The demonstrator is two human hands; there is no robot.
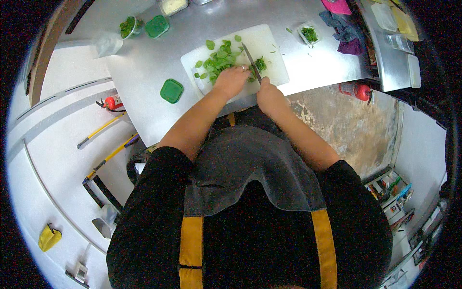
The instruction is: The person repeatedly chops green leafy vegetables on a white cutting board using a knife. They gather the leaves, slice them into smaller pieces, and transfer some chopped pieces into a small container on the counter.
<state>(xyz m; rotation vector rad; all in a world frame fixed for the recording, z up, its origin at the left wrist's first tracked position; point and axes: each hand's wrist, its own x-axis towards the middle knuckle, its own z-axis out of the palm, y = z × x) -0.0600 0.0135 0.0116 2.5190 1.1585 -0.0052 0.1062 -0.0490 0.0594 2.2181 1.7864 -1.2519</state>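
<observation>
A white cutting board (276,72) lies on the steel table, with a loose pile of green herb leaves (222,59) spread over its left half. My right hand (271,98) is closed round the handle of a knife (250,59), whose blade points away from me across the board. Just left of the blade, my left hand (232,81) presses some leaves down with its fingers bent together; a ring shows on one finger. Finely cut herbs (260,63) lie right of the blade, and small bits are scattered further right. What sits under my left fingertips is mostly hidden.
On the steel table (144,72) are two green lids (172,90) (157,26), a tub of greens (128,27) and a small clear container of cut herbs (309,34). Crumpled cloths (344,30) lie at the far right. A red fire extinguisher (356,90) stands below the right edge.
</observation>
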